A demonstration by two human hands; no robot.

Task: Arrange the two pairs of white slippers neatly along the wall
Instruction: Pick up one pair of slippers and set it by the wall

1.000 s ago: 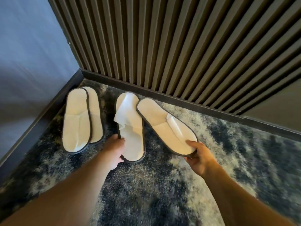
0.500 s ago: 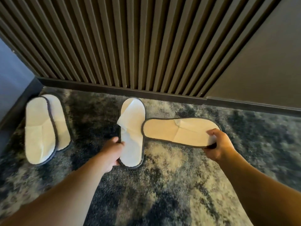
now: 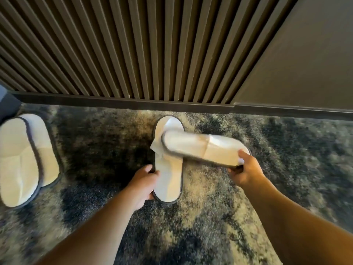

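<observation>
A white slipper with dark trim (image 3: 169, 176) lies on the carpet, toe toward the slatted wall (image 3: 133, 46). My left hand (image 3: 144, 183) grips its left edge near the heel. My right hand (image 3: 246, 168) holds a second white slipper (image 3: 202, 149) by one end, lifted and lying crosswise over the first one's toe part. At the far left a stacked pair of white slippers (image 3: 24, 159) rests on the carpet, one overlapping the other, near the corner.
A dark baseboard (image 3: 122, 103) runs along the foot of the slatted wall. A plain dark panel (image 3: 305, 64) continues to the right. The mottled dark and beige carpet (image 3: 191, 226) covers the floor. A second wall meets the corner at far left.
My right hand has lifted its slipper off the carpet and swung it left, so it now crosses over the slipper in my left hand. The view has shifted right.
</observation>
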